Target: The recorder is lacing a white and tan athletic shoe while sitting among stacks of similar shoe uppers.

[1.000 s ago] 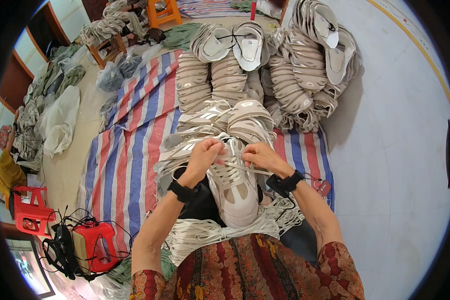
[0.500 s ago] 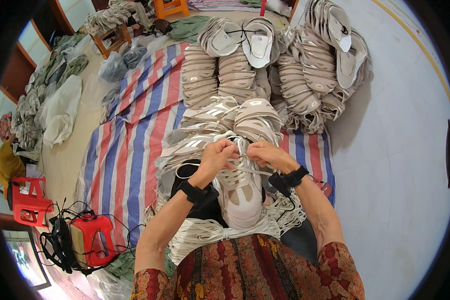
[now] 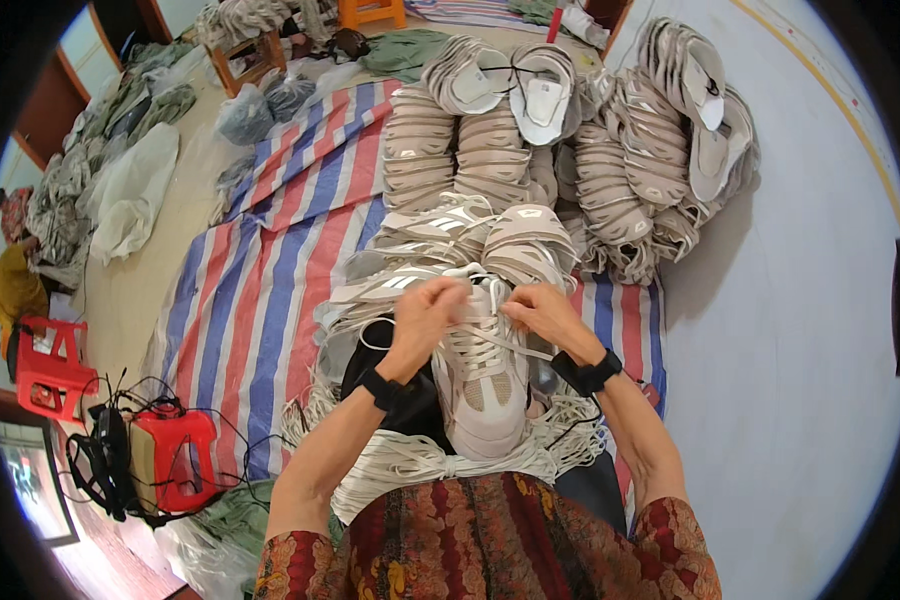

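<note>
A beige and white sneaker (image 3: 484, 405) lies in front of me with its toe toward my body, white lace crossing its tongue in rows. My left hand (image 3: 426, 320) is at the left side of the upper eyelets, its fingers curled together on the shoelace and a little blurred. On the opposite side, my right hand (image 3: 548, 316) pinches the shoelace near the top eyelets. A loose lace end trails below the right hand. Under the sneaker's toe spreads a thick bundle of white laces (image 3: 395, 472).
Stacked shoe uppers (image 3: 420, 150) stand beyond the sneaker, with another heap (image 3: 635, 170) to their right. A striped tarp (image 3: 260, 300) covers the floor. Red stools (image 3: 185, 455) with black cables are at left. Two people (image 3: 15, 290) are at the far left edge.
My left hand has drawn slightly left and its fingers have blurred. My right hand has moved a little to the right. The whole view has shifted slightly; the sneaker stays in place.
</note>
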The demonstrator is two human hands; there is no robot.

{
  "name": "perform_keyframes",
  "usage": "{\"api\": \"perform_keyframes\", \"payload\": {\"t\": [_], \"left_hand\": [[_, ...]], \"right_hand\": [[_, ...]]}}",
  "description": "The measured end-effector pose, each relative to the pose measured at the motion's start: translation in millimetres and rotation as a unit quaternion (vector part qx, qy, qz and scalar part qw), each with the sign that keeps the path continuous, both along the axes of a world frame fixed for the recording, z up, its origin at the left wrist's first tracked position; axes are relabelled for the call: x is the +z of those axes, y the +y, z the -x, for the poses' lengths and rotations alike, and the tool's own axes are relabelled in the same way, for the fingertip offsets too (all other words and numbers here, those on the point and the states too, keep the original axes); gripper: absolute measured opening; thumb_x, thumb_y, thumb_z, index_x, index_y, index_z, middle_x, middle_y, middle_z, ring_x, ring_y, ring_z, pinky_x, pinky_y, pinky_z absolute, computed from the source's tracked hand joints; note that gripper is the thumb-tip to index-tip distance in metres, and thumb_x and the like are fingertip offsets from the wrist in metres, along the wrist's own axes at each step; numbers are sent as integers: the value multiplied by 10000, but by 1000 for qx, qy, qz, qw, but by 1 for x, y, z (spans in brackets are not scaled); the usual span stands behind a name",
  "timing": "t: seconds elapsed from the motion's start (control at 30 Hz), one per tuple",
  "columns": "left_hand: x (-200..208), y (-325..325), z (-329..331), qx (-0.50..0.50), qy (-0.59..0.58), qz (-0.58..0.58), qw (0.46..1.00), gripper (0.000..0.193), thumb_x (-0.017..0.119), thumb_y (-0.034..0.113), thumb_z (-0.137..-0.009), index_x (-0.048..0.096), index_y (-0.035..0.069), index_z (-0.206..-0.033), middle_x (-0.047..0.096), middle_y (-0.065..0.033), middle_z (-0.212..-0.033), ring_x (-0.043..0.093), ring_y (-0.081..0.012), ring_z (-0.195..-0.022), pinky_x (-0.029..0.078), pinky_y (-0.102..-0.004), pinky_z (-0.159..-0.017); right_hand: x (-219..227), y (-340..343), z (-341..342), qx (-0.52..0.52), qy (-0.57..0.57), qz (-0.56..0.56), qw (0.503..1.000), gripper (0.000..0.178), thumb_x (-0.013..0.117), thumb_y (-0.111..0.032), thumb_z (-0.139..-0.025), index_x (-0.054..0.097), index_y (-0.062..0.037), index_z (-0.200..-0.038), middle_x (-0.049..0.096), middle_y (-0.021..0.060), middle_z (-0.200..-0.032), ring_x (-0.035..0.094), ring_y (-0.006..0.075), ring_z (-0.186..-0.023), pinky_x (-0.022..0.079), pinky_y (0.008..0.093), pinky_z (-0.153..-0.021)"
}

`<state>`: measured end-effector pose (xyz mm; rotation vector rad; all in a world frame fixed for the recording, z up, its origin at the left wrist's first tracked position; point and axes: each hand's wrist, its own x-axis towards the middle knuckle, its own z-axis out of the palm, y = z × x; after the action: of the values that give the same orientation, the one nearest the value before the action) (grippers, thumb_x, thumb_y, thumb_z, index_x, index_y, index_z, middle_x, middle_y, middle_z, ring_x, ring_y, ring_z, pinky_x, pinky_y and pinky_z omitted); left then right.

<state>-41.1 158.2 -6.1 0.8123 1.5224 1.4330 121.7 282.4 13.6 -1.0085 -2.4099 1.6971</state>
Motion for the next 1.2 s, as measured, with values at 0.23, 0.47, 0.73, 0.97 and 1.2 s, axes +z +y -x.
{"api": "perform_keyframes", "payload": {"t": [0.23,0.47,0.73,0.97,1.2], "left_hand": [[-28,-46,16,98,-129,96,982,144,551,100,-835,623,-24,-849,600,-51,-678,576,-97,-544,467,-214,-440],[-25,-50,12,-16,-127,116,985,153,550,151,-855,587,3,-860,583,-27,-650,569,-93,-508,483,-218,-439],[-30,-43,19,-52,122,77,988,140,552,113,-831,579,3,-748,575,-29,-633,555,-95,-514,450,-258,-446],[-36,-39,14,-7,539,-60,840,73,582,55,-782,587,-17,-773,609,-60,-637,583,-98,-571,468,-251,-529],[-29,-42,8,65,135,16,989,92,561,-10,-777,471,-6,-757,578,-37,-600,536,-71,-548,451,-225,-519]], "right_hand": [[9,-31,53,30,253,-270,928,131,538,-110,-789,578,-1,-850,586,174,-790,568,326,-727,442,389,-642],[-9,-41,60,88,95,-249,960,132,524,-120,-750,593,-8,-761,574,184,-705,563,345,-683,432,432,-627],[-15,-37,53,137,130,-269,944,159,529,-110,-709,626,-37,-812,540,146,-720,547,307,-745,429,395,-653],[-17,-37,55,175,131,-256,942,186,517,-128,-722,634,-52,-846,548,113,-752,542,296,-741,432,383,-647],[-22,-37,60,155,128,-311,929,126,536,-132,-727,617,-48,-773,548,120,-744,547,312,-725,435,398,-644]]}}
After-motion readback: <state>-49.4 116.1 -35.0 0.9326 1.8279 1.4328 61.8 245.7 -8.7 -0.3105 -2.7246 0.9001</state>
